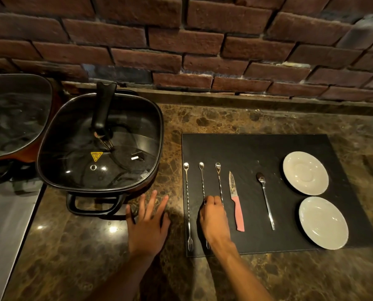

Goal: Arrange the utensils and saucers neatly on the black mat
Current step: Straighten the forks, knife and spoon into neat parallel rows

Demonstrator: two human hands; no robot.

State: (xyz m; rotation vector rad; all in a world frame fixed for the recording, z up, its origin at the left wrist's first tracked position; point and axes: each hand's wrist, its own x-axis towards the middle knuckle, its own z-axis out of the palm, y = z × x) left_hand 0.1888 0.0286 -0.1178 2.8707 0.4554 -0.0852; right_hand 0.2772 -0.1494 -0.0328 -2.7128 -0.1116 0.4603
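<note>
Black mat (257, 148) is lying on the marbled tabletop (94, 246), with the utensils in a row and two saucers at its right side. From the left we are seeing a first bar spoon (188, 205), a second bar spoon (202, 181), a third bar spoon (219, 181), a pink-handled knife (237, 211), a small spoon (266, 198), then the far saucer (305, 173) and the near saucer (323, 222).

Our right hand (213, 216) is sitting curled over the shafts of the second and third bar spoons. The grip is narrow, fingertips pinched down around the second spoon's shaft at about mid-length; whether it is truly clamping or only nudging, we cannot tell. That shaft is emerging above the knuckles and its forked end is showing below the wrist, so the grip is lying roughly at the balance point. The third spoon is passing just beside or under the fingers.

Our left hand (147, 222) is resting flat and spread on the tabletop, left of the mat, holding nothing.

Judgement: we are truing up the spacing of the second spoon. To do it well, we are advising a slide rather than a lift, keeping the shaft parallel to its neighbours, bowls level along one line, and avoiding a knock to the third spoon.
</note>
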